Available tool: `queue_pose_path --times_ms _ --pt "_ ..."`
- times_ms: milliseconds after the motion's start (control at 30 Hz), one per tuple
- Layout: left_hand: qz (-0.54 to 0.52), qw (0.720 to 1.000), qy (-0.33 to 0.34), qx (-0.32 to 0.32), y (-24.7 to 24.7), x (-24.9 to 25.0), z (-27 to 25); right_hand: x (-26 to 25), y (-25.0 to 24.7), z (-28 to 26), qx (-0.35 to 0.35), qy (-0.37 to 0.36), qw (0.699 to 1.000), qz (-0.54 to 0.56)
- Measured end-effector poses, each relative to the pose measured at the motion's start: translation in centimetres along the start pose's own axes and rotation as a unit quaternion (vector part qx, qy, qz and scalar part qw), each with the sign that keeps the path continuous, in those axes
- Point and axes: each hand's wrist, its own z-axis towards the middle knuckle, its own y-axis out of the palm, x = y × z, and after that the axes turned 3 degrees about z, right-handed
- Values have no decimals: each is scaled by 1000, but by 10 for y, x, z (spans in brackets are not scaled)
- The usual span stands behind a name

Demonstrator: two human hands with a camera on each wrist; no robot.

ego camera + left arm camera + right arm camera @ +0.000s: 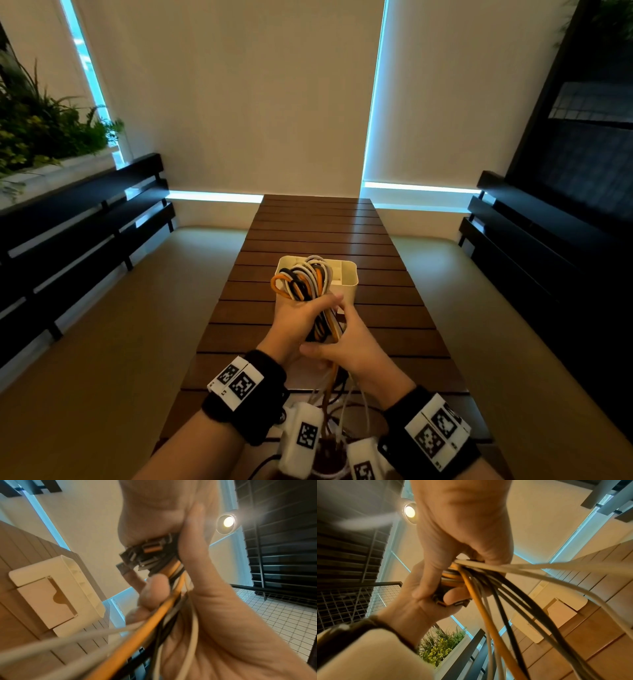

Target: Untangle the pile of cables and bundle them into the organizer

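Nearest the head camera, black wrist straps with white coded tags frame the lower edge, and loose cable tails in white, orange and black hang down between them toward the slatted brown wooden desk. On the left, the left hand wraps its fingers around the gathered bundle of orange, black, white and grey cables, whose looped end fans out above the fist. Just right of it, the right hand closes around the lower part of the same bundle, thumb across the front, with several plug ends crowded in its grip as the wrist views show. Beyond both hands, on the desk, stands the cream plastic box organizer, open at the top with a divided interior; the loops overlap its rim in the head view, though whether they touch it or hover above it cannot be told. Judging by this, the untangling looks largely done and the step in hand is gathering the cables into one coil; the next move probably calls for drawing in the dangling tails and lowering the bundle loops-first into a compartment. Hidden matters: the tails' ends vanish behind the wrist cameras, both wrist views are blurred, and how many separate cables there are is unclear.
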Motion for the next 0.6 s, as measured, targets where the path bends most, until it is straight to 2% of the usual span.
queue_pose_path --times_ms 67,133,233,267,333,400,500,567,600 --pt "-23 1000 -6 -4 1 1 -4 3 -4 -2 -21 24 999 34" --pt "-44 999 -16 0 2 0 -4 2 -6 -3 -10 57 998 38" --pt "-70 997 -34 19 0 1 0 -5 -9 -9 14 118 992 -35" --pt "-82 995 -43 21 -2 3 1 -5 -10 -12 -9 126 989 -75" --pt "-107 993 -56 19 -6 4 6 -1 -14 -17 -103 105 983 -105" --pt "-124 991 -54 15 -9 7 9 8 -16 -22 -189 76 979 -15" --pt "-144 988 -58 -4 -9 13 10 17 -19 -28 -244 75 955 151" --pt "-165 983 -81 -25 -9 14 9 19 -20 -28 -287 88 938 176" --pt "-172 980 -94 -38 -11 14 9 19 -22 -27 -292 100 939 150"
